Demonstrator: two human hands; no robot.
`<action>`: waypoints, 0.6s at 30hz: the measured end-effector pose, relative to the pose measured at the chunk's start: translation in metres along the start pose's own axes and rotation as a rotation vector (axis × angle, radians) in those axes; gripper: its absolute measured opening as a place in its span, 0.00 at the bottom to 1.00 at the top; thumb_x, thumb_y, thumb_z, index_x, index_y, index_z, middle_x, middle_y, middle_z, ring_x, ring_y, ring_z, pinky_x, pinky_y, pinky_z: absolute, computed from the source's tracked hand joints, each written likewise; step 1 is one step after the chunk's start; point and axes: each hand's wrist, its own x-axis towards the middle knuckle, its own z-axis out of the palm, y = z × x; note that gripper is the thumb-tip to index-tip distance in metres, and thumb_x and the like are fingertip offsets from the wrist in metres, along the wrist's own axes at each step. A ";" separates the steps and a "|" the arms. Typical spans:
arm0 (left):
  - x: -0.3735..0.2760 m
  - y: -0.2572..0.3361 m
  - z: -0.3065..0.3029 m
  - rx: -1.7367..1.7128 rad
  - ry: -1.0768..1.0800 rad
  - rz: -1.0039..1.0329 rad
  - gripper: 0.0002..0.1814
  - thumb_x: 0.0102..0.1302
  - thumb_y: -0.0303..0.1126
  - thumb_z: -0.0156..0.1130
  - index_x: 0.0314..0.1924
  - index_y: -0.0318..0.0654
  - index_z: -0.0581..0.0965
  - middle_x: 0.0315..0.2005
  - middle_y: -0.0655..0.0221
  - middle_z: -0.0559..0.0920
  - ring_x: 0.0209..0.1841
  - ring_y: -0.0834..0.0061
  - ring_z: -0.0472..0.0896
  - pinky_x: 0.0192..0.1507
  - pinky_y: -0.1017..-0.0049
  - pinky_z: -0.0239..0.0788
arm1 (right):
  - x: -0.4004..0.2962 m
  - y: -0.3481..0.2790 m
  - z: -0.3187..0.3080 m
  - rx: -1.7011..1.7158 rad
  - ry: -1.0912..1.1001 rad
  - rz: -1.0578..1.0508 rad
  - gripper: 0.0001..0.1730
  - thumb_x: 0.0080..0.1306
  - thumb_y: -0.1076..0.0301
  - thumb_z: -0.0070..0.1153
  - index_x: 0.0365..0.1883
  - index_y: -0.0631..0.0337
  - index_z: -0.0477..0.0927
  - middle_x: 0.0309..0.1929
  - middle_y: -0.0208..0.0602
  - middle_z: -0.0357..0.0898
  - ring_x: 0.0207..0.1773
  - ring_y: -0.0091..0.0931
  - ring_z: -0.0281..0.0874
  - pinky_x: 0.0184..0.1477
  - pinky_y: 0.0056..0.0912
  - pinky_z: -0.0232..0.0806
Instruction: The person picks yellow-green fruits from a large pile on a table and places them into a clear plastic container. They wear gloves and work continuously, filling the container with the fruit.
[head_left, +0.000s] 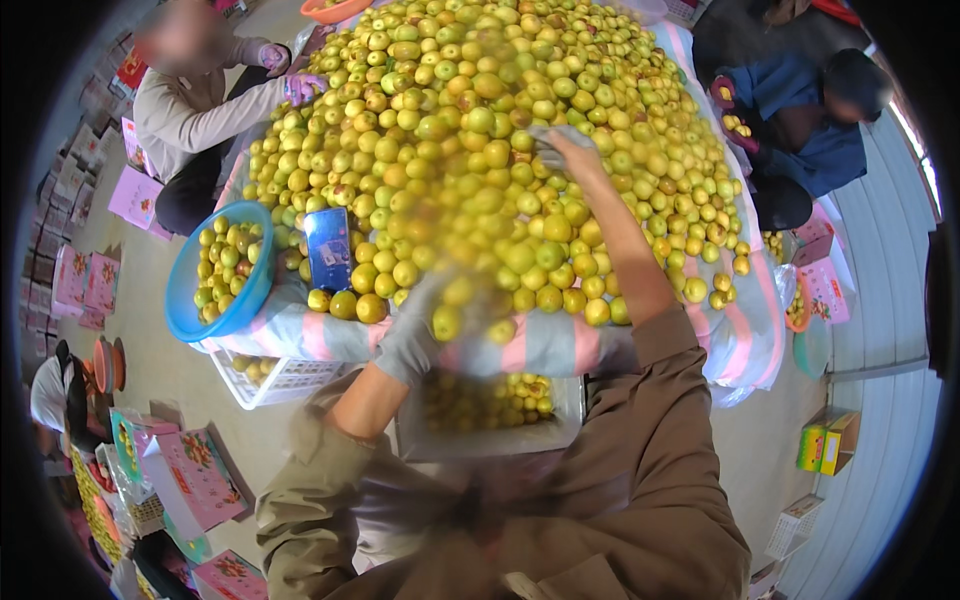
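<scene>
A large heap of yellow-green jujubes (420, 120) covers the table in front of me. My right hand (562, 146), in a grey glove, reaches far into the heap with its fingers curled down among the fruit. Whether it grips a jujube is hidden. My left hand (416, 330), also gloved in grey, is at the near table edge. A jujube (447, 322) lies by its fingers, but a blurred patch hides whether they hold it. Below the edge, before my lap, stands a lined container (487, 442) with jujubes in it.
A blue basin (178, 300) of jujubes stands at the table's left corner, beside a smartphone (328, 250). A white crate (281, 386) sits below. Striped cloth (540, 346) covers the table. One person (187, 112) sits left, another (802, 120) right. Pink cartons (196, 476) stand on the floor.
</scene>
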 end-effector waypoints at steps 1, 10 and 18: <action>0.001 -0.002 0.002 0.038 -0.002 0.018 0.18 0.65 0.41 0.57 0.49 0.35 0.72 0.36 0.63 0.80 0.33 0.71 0.82 0.30 0.75 0.79 | 0.015 0.020 -0.014 0.084 0.068 -0.029 0.23 0.68 0.55 0.49 0.54 0.61 0.72 0.53 0.44 0.75 0.51 0.31 0.75 0.56 0.33 0.67; -0.008 0.001 -0.005 0.030 0.051 0.044 0.20 0.66 0.39 0.56 0.52 0.33 0.72 0.43 0.63 0.80 0.42 0.69 0.82 0.40 0.70 0.79 | 0.027 0.066 0.046 -0.292 0.169 -0.274 0.32 0.61 0.54 0.59 0.59 0.60 0.69 0.57 0.41 0.71 0.59 0.30 0.69 0.59 0.33 0.63; -0.002 0.000 -0.002 0.104 0.201 0.065 0.20 0.65 0.41 0.58 0.50 0.35 0.73 0.39 0.66 0.81 0.38 0.72 0.82 0.33 0.75 0.79 | -0.004 0.022 0.066 0.002 -0.280 -0.304 0.20 0.58 0.62 0.63 0.46 0.63 0.79 0.47 0.34 0.80 0.50 0.23 0.75 0.55 0.26 0.66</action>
